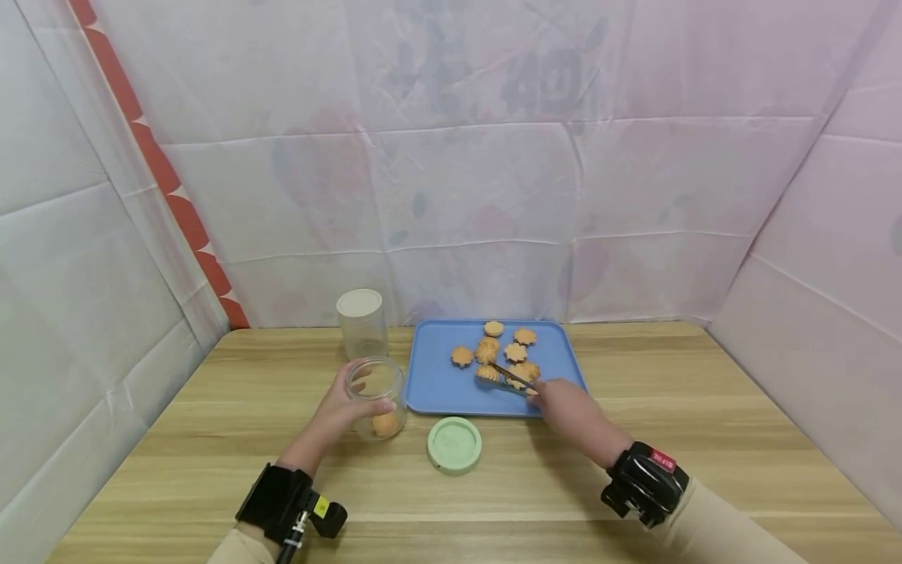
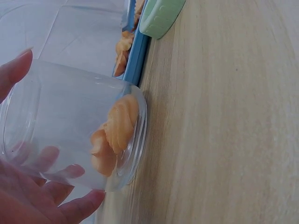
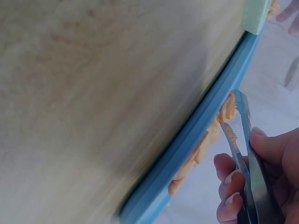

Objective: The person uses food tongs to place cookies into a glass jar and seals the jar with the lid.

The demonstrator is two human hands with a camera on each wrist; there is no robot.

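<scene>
My left hand [image 1: 343, 407] grips a clear open jar [image 1: 378, 392] standing on the table, with an orange cookie [image 1: 384, 424] at its bottom. In the left wrist view my fingers [image 2: 32, 196] wrap the jar [image 2: 70, 116], and cookies [image 2: 114, 133] lie against its base. My right hand [image 1: 564, 403] holds metal tongs [image 1: 510, 378] that reach over the blue tray [image 1: 437, 384] to a cookie [image 1: 488, 373]. The right wrist view shows the tongs [image 3: 243, 140] with their tips either side of a cookie [image 3: 227, 109], pinched by my right hand [image 3: 261, 186].
Several flower-shaped cookies [image 1: 514, 352] lie on the tray. A green lid [image 1: 454, 444] lies on the wooden table [image 1: 705, 439] in front of the tray. A second jar with a white lid [image 1: 362, 321] stands behind the open jar. Cloth walls enclose the table.
</scene>
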